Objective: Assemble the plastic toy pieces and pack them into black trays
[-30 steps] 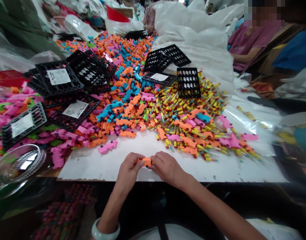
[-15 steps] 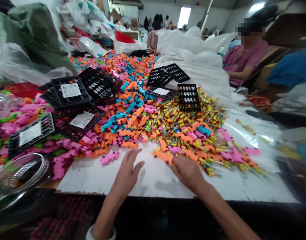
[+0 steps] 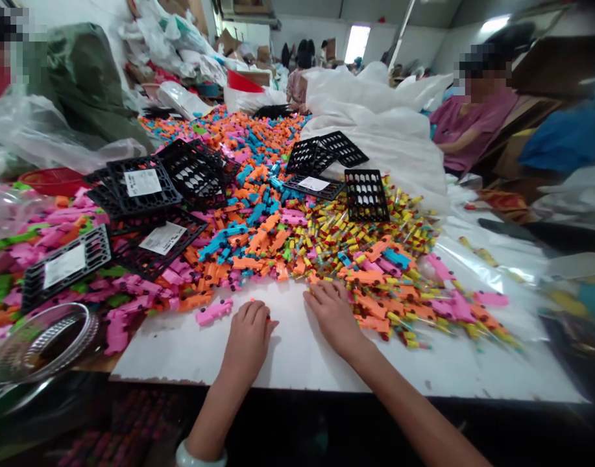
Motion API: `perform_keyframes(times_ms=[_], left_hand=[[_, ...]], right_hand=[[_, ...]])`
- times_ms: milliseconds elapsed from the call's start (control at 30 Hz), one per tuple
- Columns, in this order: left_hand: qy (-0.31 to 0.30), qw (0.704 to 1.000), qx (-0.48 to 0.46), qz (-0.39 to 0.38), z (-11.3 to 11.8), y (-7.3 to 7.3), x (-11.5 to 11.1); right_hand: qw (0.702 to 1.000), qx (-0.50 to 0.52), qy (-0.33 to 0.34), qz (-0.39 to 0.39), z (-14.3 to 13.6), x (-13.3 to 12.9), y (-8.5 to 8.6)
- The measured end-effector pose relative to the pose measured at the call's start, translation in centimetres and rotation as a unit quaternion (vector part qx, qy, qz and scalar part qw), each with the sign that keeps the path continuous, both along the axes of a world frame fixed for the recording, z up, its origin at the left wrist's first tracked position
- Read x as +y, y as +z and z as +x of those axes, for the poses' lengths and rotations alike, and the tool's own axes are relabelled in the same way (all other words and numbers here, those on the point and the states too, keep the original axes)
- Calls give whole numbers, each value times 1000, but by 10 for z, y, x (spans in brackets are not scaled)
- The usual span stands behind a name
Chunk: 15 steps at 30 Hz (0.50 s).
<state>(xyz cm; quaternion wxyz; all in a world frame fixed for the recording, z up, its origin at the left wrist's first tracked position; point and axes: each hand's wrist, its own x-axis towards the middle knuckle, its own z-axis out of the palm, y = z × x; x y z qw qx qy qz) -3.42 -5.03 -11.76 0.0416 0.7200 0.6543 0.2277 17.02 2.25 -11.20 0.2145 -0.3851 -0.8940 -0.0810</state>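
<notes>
My left hand [image 3: 250,334] is curled palm down over the white board [image 3: 180,350], closed round an orange toy car of which only small bits show at the fingers. Just left of it lies a pink toy car [image 3: 214,312]. My right hand [image 3: 332,311] rests with bent, slightly spread fingers at the front edge of the pile, its fingertips by an orange toy [image 3: 313,277]; nothing can be made out in its grasp. To its right are orange toy cars [image 3: 372,305] and yellow-capped tubes [image 3: 409,337].
Black trays [image 3: 146,188] lie on the heap at the left, and another black tray [image 3: 366,194] on the tubes. A clear round basket [image 3: 85,324] stands at the left edge. A person in pink [image 3: 477,123] sits at the right.
My left hand has turned palm down and closed over an orange car. My right hand has released the orange car it held, moved slightly left, and its fingers have spread.
</notes>
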Motion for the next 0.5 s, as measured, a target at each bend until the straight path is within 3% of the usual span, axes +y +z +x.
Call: perform_keyframes(times_ms=[100, 267, 400, 500], left_hand=[[3, 997, -76, 13, 2, -3, -15], [109, 981, -150, 62, 3, -13, -17], [122, 964, -235, 22, 1, -17, -18], [124, 959, -256, -11, -3, -15, -22]], right_hand=[[999, -22, 9, -38, -11, 4, -10], [995, -39, 45, -74, -5, 16, -6], [989, -26, 51, -138, -3, 22, 1], [988, -16, 81, -133, -6, 28, 2]])
